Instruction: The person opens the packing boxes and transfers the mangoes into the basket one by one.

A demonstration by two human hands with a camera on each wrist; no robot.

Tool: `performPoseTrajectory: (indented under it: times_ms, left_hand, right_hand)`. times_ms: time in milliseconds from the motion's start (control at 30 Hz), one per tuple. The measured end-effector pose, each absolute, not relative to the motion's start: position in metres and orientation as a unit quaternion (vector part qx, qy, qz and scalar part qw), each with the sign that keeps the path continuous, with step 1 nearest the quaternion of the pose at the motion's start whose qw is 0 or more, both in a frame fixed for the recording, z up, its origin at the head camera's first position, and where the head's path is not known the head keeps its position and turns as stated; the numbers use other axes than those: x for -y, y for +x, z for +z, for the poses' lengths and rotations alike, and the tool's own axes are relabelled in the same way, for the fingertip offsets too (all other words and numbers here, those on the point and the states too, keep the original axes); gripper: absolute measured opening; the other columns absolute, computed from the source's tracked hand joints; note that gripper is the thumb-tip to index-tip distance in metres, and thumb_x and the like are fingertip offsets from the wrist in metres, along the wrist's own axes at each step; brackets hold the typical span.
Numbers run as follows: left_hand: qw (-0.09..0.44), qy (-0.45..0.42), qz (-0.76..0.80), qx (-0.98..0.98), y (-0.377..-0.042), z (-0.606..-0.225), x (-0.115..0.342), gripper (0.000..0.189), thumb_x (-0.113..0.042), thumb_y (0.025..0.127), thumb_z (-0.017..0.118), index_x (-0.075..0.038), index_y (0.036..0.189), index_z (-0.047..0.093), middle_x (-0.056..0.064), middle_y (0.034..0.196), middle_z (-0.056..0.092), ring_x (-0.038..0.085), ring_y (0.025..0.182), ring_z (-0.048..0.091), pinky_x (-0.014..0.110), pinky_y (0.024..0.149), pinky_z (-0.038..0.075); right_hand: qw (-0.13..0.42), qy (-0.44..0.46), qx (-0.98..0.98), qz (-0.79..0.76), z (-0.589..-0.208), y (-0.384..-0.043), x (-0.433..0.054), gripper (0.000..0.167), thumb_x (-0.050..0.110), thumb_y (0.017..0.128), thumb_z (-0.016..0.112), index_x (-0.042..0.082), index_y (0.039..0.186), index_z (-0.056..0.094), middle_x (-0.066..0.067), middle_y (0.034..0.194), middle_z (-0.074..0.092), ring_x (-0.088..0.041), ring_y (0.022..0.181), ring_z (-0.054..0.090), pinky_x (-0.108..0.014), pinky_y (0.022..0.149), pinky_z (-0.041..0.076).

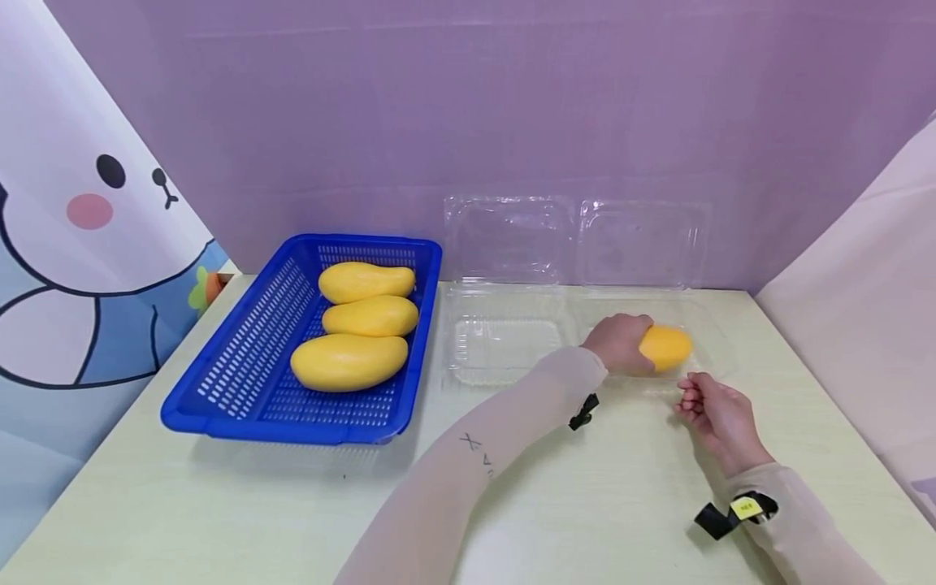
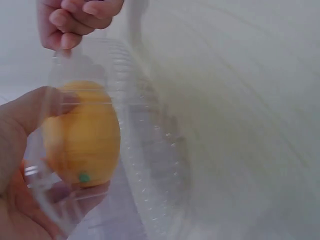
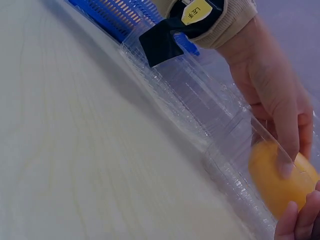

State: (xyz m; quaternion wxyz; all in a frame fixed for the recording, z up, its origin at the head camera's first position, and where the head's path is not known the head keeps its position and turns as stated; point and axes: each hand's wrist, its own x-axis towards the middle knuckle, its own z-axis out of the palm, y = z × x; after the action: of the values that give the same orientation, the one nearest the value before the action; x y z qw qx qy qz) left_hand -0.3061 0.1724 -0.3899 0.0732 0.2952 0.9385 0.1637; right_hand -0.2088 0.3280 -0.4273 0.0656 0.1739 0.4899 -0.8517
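Note:
My left hand (image 1: 620,344) grips a yellow mango (image 1: 665,348), thumb on one side and fingers on the other, inside the right-hand clear plastic container (image 2: 122,65). In the left wrist view a small green spot shows on the mango's near end. At that container's front right edge is my right hand (image 1: 720,418), its fingers curled and their tips pinching the rim. A second clear container (image 1: 504,345), with its lid (image 1: 509,240) raised, stands to the left of my left hand.
A blue plastic basket (image 1: 192,406) stands on the left of the pale wooden table (image 1: 585,504). Three yellow mangoes (image 1: 349,362) lie in its right part. The right container's raised lid (image 1: 643,244) stands before a purple backdrop (image 1: 497,106).

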Motion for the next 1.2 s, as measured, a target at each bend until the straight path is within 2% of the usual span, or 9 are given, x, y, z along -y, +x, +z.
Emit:
performPoseTrajectory:
  times_ms: [500,900,1067,1200]
  left_hand:
    - [0.049,0.319,0.178,-0.93,-0.304,-0.361,-0.158,0.059,-0.032,0.072,0.08,-0.019,0.125,0.057,-0.013,0.106,0.062,0.002,0.085,0.052,0.014,0.077,0.041]
    - [0.05,0.339,0.2,-0.918,-0.304,-0.336,-0.144,0.063,-0.03,0.073,0.079,-0.018,0.13,0.054,-0.011,0.116,0.06,0.002,0.09,0.051,0.015,0.079,0.04]
    - [0.067,0.334,0.21,-0.917,-0.304,-0.321,-0.13,0.066,-0.028,0.074,0.078,-0.018,0.134,0.051,-0.01,0.121,0.058,0.003,0.094,0.051,0.016,0.082,0.041]
    - [0.068,0.341,0.218,-0.912,-0.303,-0.314,-0.117,0.064,-0.025,0.075,0.078,-0.017,0.133,0.052,-0.009,0.12,0.059,0.004,0.094,0.052,0.017,0.082,0.04]
  right_hand:
    - [0.06,0.169,-0.502,-0.846,-0.431,-0.21,-0.328,0.035,0.012,0.097,0.049,0.007,0.07,0.071,0.001,0.063,0.064,-0.008,0.052,0.055,-0.022,0.056,0.054]
    - [0.062,0.181,-0.501,-0.844,-0.429,-0.211,-0.328,0.035,0.013,0.096,0.049,0.008,0.069,0.071,0.001,0.062,0.064,-0.008,0.051,0.054,-0.022,0.056,0.054]
    - [0.062,0.178,-0.504,-0.843,-0.429,-0.211,-0.328,0.032,0.013,0.096,0.051,0.008,0.071,0.071,0.001,0.064,0.064,-0.009,0.052,0.055,-0.023,0.056,0.054]
    - [0.058,0.174,-0.508,-0.841,-0.43,-0.211,-0.329,0.033,0.012,0.096,0.051,0.009,0.07,0.07,0.001,0.063,0.063,-0.008,0.052,0.055,-0.023,0.056,0.054]
